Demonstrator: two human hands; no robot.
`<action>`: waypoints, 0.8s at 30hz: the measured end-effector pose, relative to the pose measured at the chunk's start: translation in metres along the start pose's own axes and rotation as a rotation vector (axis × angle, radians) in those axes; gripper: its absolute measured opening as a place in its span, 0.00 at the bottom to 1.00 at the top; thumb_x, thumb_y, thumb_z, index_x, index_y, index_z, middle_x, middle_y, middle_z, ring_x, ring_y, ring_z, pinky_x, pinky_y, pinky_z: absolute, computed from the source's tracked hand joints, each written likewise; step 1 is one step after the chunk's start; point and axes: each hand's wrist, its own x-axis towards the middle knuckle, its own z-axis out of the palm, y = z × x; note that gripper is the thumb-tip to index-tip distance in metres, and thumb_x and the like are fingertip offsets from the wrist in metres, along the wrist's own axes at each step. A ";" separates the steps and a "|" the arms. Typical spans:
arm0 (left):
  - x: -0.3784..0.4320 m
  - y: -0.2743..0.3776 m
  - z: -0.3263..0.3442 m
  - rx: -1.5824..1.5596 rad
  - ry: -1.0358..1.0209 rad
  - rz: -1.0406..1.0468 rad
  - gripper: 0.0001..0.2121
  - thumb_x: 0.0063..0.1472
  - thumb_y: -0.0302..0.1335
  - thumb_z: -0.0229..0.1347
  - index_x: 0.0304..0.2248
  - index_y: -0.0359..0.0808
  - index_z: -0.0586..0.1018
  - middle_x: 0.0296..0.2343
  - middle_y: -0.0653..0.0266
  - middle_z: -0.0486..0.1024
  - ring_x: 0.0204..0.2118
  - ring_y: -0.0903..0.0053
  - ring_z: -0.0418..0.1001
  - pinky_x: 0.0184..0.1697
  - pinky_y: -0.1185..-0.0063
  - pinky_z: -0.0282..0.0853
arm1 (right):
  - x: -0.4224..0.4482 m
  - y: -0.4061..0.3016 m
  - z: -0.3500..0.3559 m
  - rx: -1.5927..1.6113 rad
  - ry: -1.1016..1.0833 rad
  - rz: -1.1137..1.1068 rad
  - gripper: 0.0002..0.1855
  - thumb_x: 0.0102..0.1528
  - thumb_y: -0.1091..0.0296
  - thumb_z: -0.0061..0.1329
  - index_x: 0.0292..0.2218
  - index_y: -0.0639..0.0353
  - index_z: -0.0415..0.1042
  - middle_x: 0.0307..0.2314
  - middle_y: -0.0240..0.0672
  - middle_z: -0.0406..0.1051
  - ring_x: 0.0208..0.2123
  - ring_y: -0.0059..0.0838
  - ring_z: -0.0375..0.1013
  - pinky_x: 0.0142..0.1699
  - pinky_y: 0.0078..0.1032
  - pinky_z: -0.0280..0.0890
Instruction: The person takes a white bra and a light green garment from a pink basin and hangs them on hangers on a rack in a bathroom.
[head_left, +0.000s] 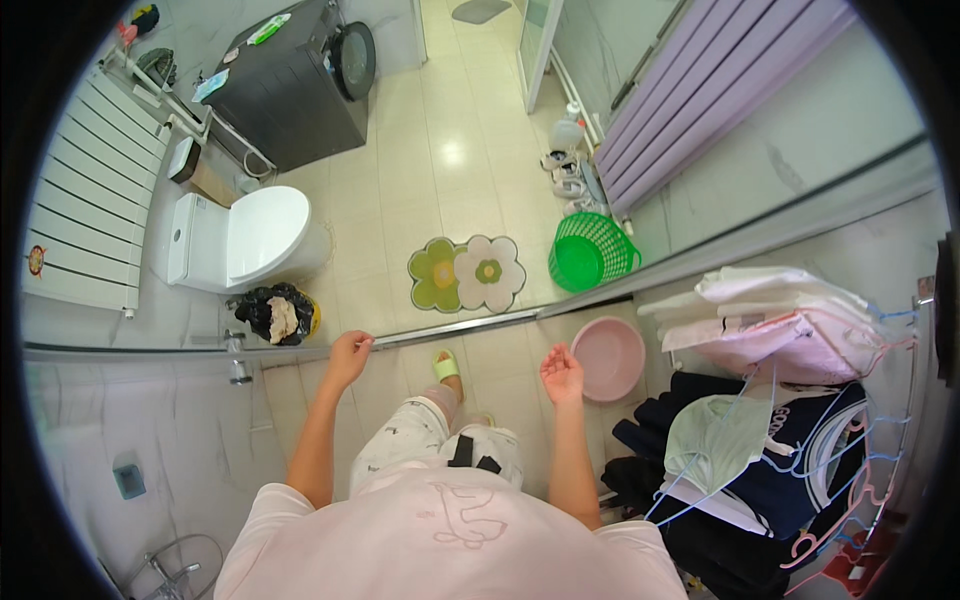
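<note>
My left hand (351, 358) is at the left side of the doorway, its fingers curled around the end of a clear glass shower panel (180, 349). Palm up and fingers loosely bent, my right hand (564, 375) holds nothing. Just right of it, a round pink plastic basin (609, 358) stands on the tiled floor. A metal floor track (457, 327) crosses in front of me between the hands. Beyond that track lies a flower-shaped mat (469, 274), half green and half white. One of my feet wears a lime-green slipper (445, 364).
Clothes on hangers (750, 450) crowd the right side. Past the track are a green plastic basket (592, 251), shoes (570, 180), a toilet (266, 232), a black-bagged bin (274, 311) and a washing machine (300, 90) with its door ajar. A shower mixer (172, 577) is at lower left.
</note>
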 end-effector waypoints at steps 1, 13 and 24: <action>0.016 0.006 -0.007 -0.055 0.001 -0.018 0.09 0.61 0.28 0.53 0.33 0.30 0.79 0.27 0.62 0.76 0.27 0.80 0.73 0.32 0.81 0.69 | -0.001 -0.001 0.016 -0.014 -0.029 -0.016 0.14 0.58 0.66 0.45 0.46 0.55 0.68 0.35 0.29 0.71 0.35 0.24 0.70 0.43 0.26 0.68; 0.272 0.298 -0.109 -1.122 0.212 0.136 0.10 0.62 0.29 0.51 0.35 0.30 0.77 0.31 0.61 0.77 0.31 0.77 0.76 0.36 0.80 0.74 | -0.097 0.172 0.401 -0.531 -0.784 0.410 0.27 0.65 0.51 0.30 0.58 0.59 0.55 0.54 0.38 0.60 0.54 0.32 0.62 0.58 0.35 0.57; 0.542 0.256 -0.136 -0.835 0.176 0.171 0.10 0.63 0.30 0.50 0.33 0.32 0.77 0.26 0.66 0.75 0.28 0.81 0.73 0.36 0.81 0.71 | 0.095 0.124 0.562 -1.236 -1.122 0.537 0.35 0.65 0.43 0.25 0.51 0.67 0.68 0.45 0.39 0.72 0.49 0.30 0.70 0.55 0.26 0.61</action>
